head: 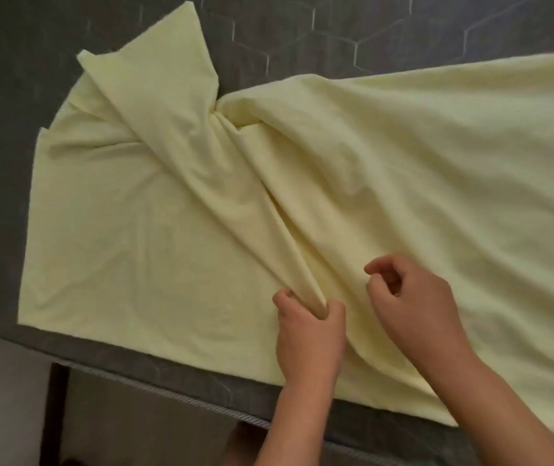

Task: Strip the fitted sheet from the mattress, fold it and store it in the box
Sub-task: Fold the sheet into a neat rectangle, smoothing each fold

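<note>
Head view — sheet [302, 183] lengthwise left-right

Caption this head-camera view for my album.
Left hand pinches a fold of yellow sheet on the mattress; right hand curled alongside.

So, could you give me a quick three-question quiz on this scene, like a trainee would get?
1. True or false: the sheet is folded into a neat square.
2. Which hand grips a fold of the sheet? A) left B) right C) both
3. Fill in: the sheet lies on a dark grey ____.
Key: 1 false, it lies spread and twisted. 2 A, the left hand; the right hand is curled and seems empty. 3 mattress.
</note>
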